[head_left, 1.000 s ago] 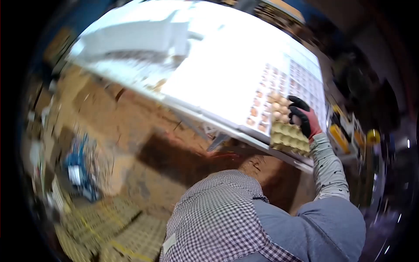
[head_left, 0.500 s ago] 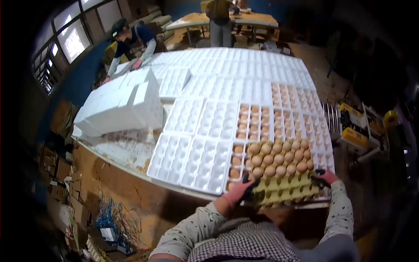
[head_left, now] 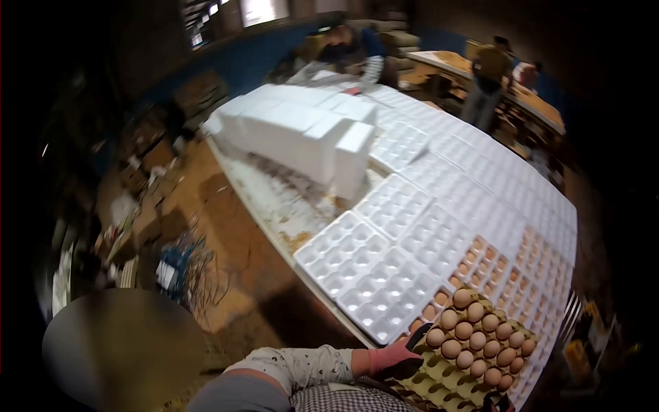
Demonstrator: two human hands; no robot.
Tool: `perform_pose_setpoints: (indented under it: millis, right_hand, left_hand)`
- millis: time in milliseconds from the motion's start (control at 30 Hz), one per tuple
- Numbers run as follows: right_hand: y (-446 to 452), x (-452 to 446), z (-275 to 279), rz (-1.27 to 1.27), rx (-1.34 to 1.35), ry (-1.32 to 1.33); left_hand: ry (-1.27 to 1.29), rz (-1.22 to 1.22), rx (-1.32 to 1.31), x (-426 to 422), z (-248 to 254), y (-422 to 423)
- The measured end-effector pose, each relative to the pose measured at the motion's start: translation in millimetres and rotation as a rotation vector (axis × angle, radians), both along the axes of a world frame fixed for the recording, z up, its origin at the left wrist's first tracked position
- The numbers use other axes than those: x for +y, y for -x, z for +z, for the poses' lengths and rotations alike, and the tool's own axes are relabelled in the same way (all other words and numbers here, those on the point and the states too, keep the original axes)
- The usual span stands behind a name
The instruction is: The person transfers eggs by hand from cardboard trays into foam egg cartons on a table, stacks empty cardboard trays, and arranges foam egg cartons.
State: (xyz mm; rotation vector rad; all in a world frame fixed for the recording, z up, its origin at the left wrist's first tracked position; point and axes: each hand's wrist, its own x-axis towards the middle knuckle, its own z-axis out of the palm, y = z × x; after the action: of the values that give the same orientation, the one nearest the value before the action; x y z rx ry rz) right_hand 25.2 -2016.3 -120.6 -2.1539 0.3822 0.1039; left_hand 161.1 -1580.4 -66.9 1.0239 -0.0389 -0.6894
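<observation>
A yellow-green egg tray (head_left: pixel 439 380) lies tilted in view at the lower right, over the white foam trays. Brown eggs (head_left: pixel 478 340) fill its far rows, while its near cups hold none. My left hand (head_left: pixel 397 357), in a pink glove with dark fingertips, is closed on the tray's left edge. At the bottom edge of the view, my right hand (head_left: pixel 500 401) shows only in part, its dark fingers against the tray's near right corner. Beside the tray, white foam trays with eggs (head_left: pixel 484 259) and a bare foam tray (head_left: pixel 384 295) lie on the table.
Stacked white foam blocks (head_left: pixel 295 130) stand at the table's left. A person (head_left: pixel 367 55) leans over the far side; another person (head_left: pixel 489 75) stands by a back table (head_left: pixel 446 62). Blue strapping (head_left: pixel 180 264) litters the floor. A blurred oval hides the lower left.
My view has swung to the left, so the table appears rotated and the egg tray sits lower right. Both hands stay at the tray. The far person bends lower beside the foam blocks.
</observation>
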Motion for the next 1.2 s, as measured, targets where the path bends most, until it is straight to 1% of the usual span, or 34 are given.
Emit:
perform_pose_setpoints:
  millis: [33, 67, 100, 133, 167, 200, 233, 267, 333, 367, 433, 467, 500, 533, 600, 633, 667, 700, 733, 767, 800, 833, 867, 900, 933, 967, 1000, 1033, 1067, 1133, 1167, 1200]
  right_hand:
    - [-22.2, 25.7, 20.5, 0.028, -0.039, 0.008]
    - [-45.0, 58.5, 43.2, 0.047, -0.08, 0.012]
    - [-71.4, 102.3, 73.8, 0.082, -0.069, 0.033]
    - [-88.1, 123.4, 80.7, 0.171, -0.111, -0.035]
    - [-112.8, 152.2, 79.6, 0.235, -0.127, -0.079]
    - [-131.6, 182.2, 83.0, 0.296, -0.132, -0.118]
    - [-150.8, 225.5, 90.5, 0.397, -0.175, -0.101]
    - [-166.1, 279.2, 101.7, 0.445, -0.151, -0.126]
    - [-183.3, 383.8, 118.9, 0.514, -0.123, -0.179]
    - [-200.9, 414.3, 111.7, 0.61, -0.191, -0.107]
    - [-213.0, 497.5, 111.7, 0.756, -0.135, -0.024]
    - [-216.6, 544.7, 111.4, 0.825, -0.116, 0.011]
    - [-215.7, 588.6, 106.1, 0.829, -0.066, -0.052]
    - [-221.3, 623.5, 90.7, 0.923, -0.11, -0.143]
    - [-228.4, 697.7, 80.1, 1.07, -0.146, -0.039]
    - [-228.7, 739.0, 77.9, 1.126, -0.131, -0.045]
    - [-222.9, 778.0, 82.4, 1.175, -0.105, -0.047]
    - [-222.2, 816.6, 93.4, 1.229, -0.031, 0.239]
    - [-248.3, 847.0, 78.8, 1.274, 0.201, 0.208]
    - [-243.4, 875.4, 79.9, 1.23, 0.12, 0.129]
    - [-238.0, 910.0, 79.6, 1.185, 0.036, 0.047]
    - [-231.7, 942.1, 80.9, 1.136, -0.044, -0.03]
    - [-225.0, 971.5, 82.2, 1.08, -0.121, -0.101]
    - [-234.0, 1008.6, 83.9, 1.19, -0.079, -0.152]
    - [-233.8, 1057.3, 84.6, 1.302, -0.027, -0.27]
    - [-230.2, 1106.9, 87.5, 1.409, 0.044, -0.391]
    - [-223.5, 1161.3, 88.3, 1.514, 0.142, -0.573]
    - [-213.2, 1217.7, 89.9, 1.616, 0.254, -0.756]
    - [-203.9, 1269.0, 88.6, 1.654, 0.297, -0.815]
    - [-171.8, 1380.1, 83.5, 1.725, 0.364, -0.848]
    - [-151.6, 1432.2, 81.4, 1.767, 0.411, -0.833]
    - [-125.1, 1483.5, 76.6, 1.816, 0.465, -0.8]
  left_hand:
    - [0.143, 0.042, 0.096, 16.8, 9.9, 2.6]
    - [0.315, 0.043, 0.196, 48.0, 44.3, 3.6]
    - [0.383, 0.107, 0.128, 72.0, 26.9, 1.0]
    - [0.451, 0.169, 0.061, 98.0, 19.1, 3.6]
    - [0.32, 0.244, -0.053, 132.2, 29.5, 7.1]
    - [0.317, 0.307, -0.084, 165.0, 20.7, 9.6]
    - [0.323, 0.402, -0.145, 197.9, 22.4, 20.7]
    - [0.309, 0.491, -0.216, 237.4, 26.2, 33.4]
    - [0.217, 0.635, -0.427, 309.7, 37.2, 63.6]
    - [0.14, 0.655, -0.413, 341.9, 53.1, 82.8]
    - [0.06, 0.819, -0.487, 408.0, 11.1, 108.6]
    - [0.009, 0.896, -0.528, 445.0, 9.6, 123.7]
    - [-0.041, 0.924, -0.523, 476.5, 10.0, 145.0]
    - [-0.036, 1.002, -0.528, 508.2, -9.0, 162.3]
    - [-0.007, 1.042, -0.541, 562.4, 23.3, 208.9]
    - [-0.065, 1.086, -0.541, 589.8, 22.0, 227.8]
    - [0.027, 1.17, -0.493, 613.9, 5.0, 236.8]
    - [0.122, 1.21, -0.427, 635.5, -10.9, 245.3]
    - [0.212, 1.245, -0.36, 661.4, -12.8, 258.7]
    - [0.199, 1.284, -0.311, 681.7, 14.2, 274.2]
    - [0.198, 1.382, -0.426, 708.1, -13.1, 274.2]
    - [0.183, 1.422, -0.442, 735.6, -21.2, 279.2]
    - [0.174, 1.459, -0.453, 764.5, -11.2, 290.7]
    - [0.287, 1.484, -0.422, 786.1, 2.3, 297.1]
    - [0.046, 1.567, -0.468, 819.9, 4.5, 302.0]
    - [0.148, 1.582, -0.492, 852.0, 8.2, 309.5]
    - [0.248, 1.603, -0.521, 883.6, 13.6, 317.8]
    - [0.099, 1.644, -0.505, 915.9, 21.5, 327.8]
    - [0.112, 1.668, -0.55, 943.0, 17.5, 334.8]
    - [0.126, 1.738, -0.653, 1007.6, 14.7, 355.1]
    - [0.071, 1.788, -0.63, 1033.4, 14.2, 366.3]
    - [0.004, 1.905, -0.723, 1057.5, 16.5, 374.1]
